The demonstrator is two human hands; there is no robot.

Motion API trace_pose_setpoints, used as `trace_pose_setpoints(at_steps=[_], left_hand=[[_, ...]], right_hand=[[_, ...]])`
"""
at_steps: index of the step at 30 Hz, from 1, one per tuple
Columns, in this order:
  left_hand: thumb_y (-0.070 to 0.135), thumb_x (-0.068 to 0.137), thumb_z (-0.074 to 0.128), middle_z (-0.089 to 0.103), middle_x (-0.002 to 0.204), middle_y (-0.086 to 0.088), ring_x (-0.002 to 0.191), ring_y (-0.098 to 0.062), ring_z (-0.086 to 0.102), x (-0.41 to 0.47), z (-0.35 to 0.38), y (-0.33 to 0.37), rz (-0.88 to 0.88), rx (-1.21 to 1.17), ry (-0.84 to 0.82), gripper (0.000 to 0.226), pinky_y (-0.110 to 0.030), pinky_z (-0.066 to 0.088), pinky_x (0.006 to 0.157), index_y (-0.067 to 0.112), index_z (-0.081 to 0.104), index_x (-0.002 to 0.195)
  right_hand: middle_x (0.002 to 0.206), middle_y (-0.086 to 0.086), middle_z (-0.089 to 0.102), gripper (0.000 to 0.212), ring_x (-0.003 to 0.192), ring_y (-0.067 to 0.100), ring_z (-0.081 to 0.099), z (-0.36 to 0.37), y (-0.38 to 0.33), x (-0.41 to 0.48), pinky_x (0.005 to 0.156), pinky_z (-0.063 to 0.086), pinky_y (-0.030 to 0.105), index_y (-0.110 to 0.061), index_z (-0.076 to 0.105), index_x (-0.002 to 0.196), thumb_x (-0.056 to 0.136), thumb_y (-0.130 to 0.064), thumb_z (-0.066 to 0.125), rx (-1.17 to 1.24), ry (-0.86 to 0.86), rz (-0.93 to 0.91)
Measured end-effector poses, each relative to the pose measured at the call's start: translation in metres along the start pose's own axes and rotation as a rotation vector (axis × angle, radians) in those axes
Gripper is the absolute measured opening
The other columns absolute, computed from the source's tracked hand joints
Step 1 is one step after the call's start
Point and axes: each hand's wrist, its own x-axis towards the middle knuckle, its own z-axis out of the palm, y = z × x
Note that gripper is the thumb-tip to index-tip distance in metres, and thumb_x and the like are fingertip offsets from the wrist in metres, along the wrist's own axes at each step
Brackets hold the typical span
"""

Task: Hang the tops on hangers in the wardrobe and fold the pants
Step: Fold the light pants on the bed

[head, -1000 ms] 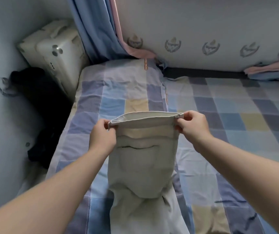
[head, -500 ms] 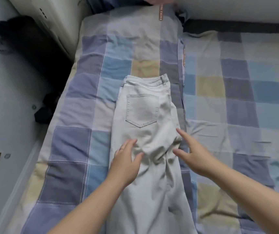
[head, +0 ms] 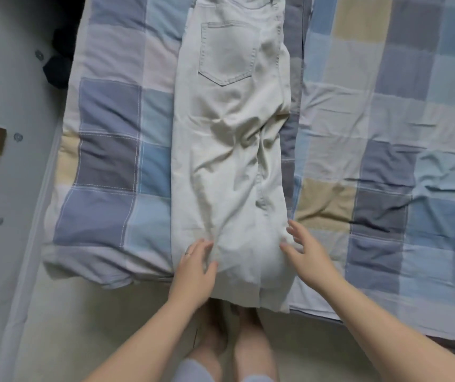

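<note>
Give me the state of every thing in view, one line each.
Pants: laid lengthwise on the bed, leg over leg, back pocket up, wrinkled in the middle, not yet folded short.
Left hand: open, fingers resting on the pants' left edge.
Right hand: open, fingers spread at the pants' right edge.
Quilt: spread under the pants, near edge rumpled.
Sheet: creased.

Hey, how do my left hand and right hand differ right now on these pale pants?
The left hand wears a ring; none shows on the right hand. The left hand lies on the pale pants near their left edge, fingers close together; the right hand is at their right edge, fingers spread, partly over the checked bedcover. Both are open, grip nothing, and sit at the pants' near end.
</note>
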Motion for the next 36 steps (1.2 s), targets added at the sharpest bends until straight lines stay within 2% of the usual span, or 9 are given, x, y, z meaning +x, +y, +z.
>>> trace_pose_setpoints(at_steps=[8,11,14,19,23,26,29,33,36], left_hand=[[0.027,0.081,0.079,0.041,0.150,-0.008,0.134,-0.033,0.042,-0.013,0.018,-0.051,-0.222,-0.030,0.456,0.070,-0.047,0.036,0.108,0.016,0.045,0.141],[0.035,0.084,0.077,0.062,0.115,0.000,0.108,-0.027,0.062,-0.007,0.017,-0.075,-0.217,-0.222,0.307,0.049,-0.039,0.051,0.084,0.021,0.048,0.121],[0.039,0.086,0.075,0.063,0.094,0.013,0.091,-0.014,0.063,-0.010,0.017,-0.094,-0.188,-0.276,0.148,0.033,-0.025,0.044,0.062,0.021,0.056,0.107],[0.032,0.090,0.073,0.069,0.101,0.012,0.095,-0.010,0.066,-0.030,0.019,-0.114,-0.137,-0.378,0.024,0.030,-0.024,0.051,0.073,0.019,0.066,0.117],[0.028,0.095,0.068,0.073,0.105,0.009,0.097,-0.009,0.070,-0.058,0.030,-0.113,-0.140,-0.494,0.043,0.022,-0.032,0.056,0.085,0.021,0.068,0.116],[0.027,0.099,0.062,0.073,0.099,0.014,0.089,0.000,0.069,-0.076,0.047,-0.100,-0.110,-0.516,0.065,0.012,-0.028,0.055,0.077,0.025,0.069,0.109],[0.028,0.100,0.057,0.074,0.100,0.005,0.096,-0.016,0.069,-0.086,0.070,-0.085,-0.061,-0.419,0.049,0.018,-0.038,0.056,0.083,0.017,0.069,0.107],[0.032,0.102,0.052,0.071,0.105,-0.003,0.099,-0.027,0.064,-0.067,0.099,-0.084,-0.115,-0.291,0.051,0.025,-0.043,0.053,0.088,0.012,0.067,0.107],[0.035,0.103,0.053,0.069,0.108,-0.010,0.103,-0.029,0.064,-0.050,0.121,-0.089,-0.204,-0.330,-0.003,0.033,-0.041,0.052,0.090,0.005,0.064,0.108]], right_hand=[[0.118,0.001,0.052,0.042,0.102,0.022,0.059,0.069,0.036,-0.020,0.094,0.049,0.041,-0.015,0.057,0.132,0.091,-0.020,0.068,-0.158,0.233,-0.099],[0.114,0.000,0.051,0.049,0.104,0.018,0.055,0.093,0.033,-0.020,0.094,0.047,0.037,-0.013,0.055,0.129,0.087,-0.028,0.074,-0.193,0.230,-0.110],[0.111,-0.005,0.057,0.054,0.099,0.013,0.057,0.112,0.029,-0.019,0.084,0.049,0.029,-0.016,0.051,0.125,0.083,-0.035,0.078,-0.004,0.159,0.026],[0.087,-0.008,0.073,0.004,0.083,0.014,0.068,0.121,0.035,-0.029,0.057,0.051,0.016,-0.023,0.072,0.091,0.091,-0.027,0.071,0.280,0.054,0.049],[0.104,-0.009,0.071,0.022,0.096,0.012,0.066,0.115,0.042,-0.051,0.079,0.054,0.029,-0.021,0.069,0.108,0.102,-0.037,0.054,0.251,0.104,-0.024],[0.099,-0.014,0.067,0.022,0.091,0.005,0.061,0.102,0.054,-0.071,0.072,0.046,0.020,-0.020,0.064,0.109,0.104,-0.036,0.049,0.144,0.283,-0.128],[0.093,-0.011,0.066,0.021,0.087,0.007,0.061,0.088,0.081,-0.086,0.067,0.044,0.025,-0.019,0.061,0.105,0.104,-0.035,0.048,0.079,0.390,-0.146],[0.088,0.002,0.060,0.028,0.083,0.021,0.056,0.084,0.117,-0.071,0.065,0.039,0.036,-0.008,0.053,0.099,0.105,-0.035,0.046,-0.009,0.395,-0.068],[0.096,-0.008,0.066,0.024,0.090,0.012,0.065,0.087,0.133,-0.052,0.067,0.047,0.029,-0.019,0.060,0.105,0.103,-0.040,0.050,0.138,0.211,0.056]])
